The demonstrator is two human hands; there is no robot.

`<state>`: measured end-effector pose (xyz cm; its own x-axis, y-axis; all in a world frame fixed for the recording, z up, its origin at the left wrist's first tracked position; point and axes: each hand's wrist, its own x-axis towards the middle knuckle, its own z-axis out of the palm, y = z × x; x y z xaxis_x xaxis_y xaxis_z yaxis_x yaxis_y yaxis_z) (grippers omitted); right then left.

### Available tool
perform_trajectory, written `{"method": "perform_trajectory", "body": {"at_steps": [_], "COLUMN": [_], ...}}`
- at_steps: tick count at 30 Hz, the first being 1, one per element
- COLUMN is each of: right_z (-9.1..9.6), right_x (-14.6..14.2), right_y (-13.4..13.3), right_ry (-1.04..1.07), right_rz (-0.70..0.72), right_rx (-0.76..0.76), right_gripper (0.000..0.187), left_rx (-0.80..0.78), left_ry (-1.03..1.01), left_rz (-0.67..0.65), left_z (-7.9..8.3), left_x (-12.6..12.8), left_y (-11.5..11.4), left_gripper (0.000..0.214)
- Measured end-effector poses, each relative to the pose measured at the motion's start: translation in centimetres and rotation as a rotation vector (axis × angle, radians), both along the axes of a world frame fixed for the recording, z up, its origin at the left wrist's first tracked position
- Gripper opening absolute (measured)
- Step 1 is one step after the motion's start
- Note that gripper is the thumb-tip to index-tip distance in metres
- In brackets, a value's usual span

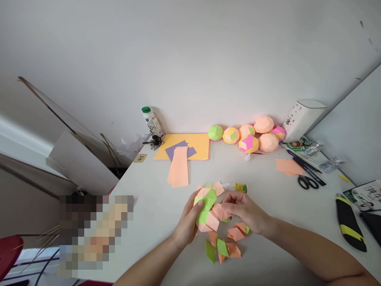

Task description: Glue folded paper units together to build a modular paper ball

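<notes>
My left hand (188,218) is closed around a partly built paper ball (206,200) of peach and green folded facets, its thumb lying on the front. At the ball's right side, my right hand (245,209) pinches a peach folded paper piece (222,211) between thumb and fingers. Whether that piece is joined to the ball I cannot tell. Below the hands lie several loose folded pieces, among them a green folded piece (222,247) and a peach folded piece (237,232). Just behind the right hand a glue bottle (240,187) lies on its side, partly hidden.
Finished paper balls (249,143) sit along the wall beside a white container (303,119). Peach paper strips (180,169) overlap a yellow sheet (199,145) near a drink bottle (152,122) and keys (155,141). Scissors (308,182) and a black-yellow cutter (350,224) lie right.
</notes>
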<state>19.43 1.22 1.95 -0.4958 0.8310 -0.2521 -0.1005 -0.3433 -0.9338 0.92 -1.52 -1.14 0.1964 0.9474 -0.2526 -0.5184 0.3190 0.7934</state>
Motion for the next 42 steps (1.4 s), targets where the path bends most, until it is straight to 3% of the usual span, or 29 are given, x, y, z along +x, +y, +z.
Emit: {"method": "perform_trajectory", "body": {"at_steps": [12,28,42], "right_z": [0.51,0.51,0.61], "right_x": [0.12,0.19,0.08], "right_y": [-0.64,-0.57,-0.34], "right_ry": [-0.079,-0.109,-0.149], "right_rz": [-0.021,-0.001,0.037], "right_rx": [0.253,0.282,0.198], "right_gripper": [0.026,0.021,0.024], "left_rx": [0.012,0.032,0.077], "left_ry": [0.005,0.004,0.005], "left_rz": [-0.012,-0.078,-0.169], "left_z": [-0.19,-0.34,-0.56], "left_x": [-0.03,-0.11,-0.24], "left_y": [0.0,-0.04,0.22], "left_gripper": [0.054,0.05,0.047]}}
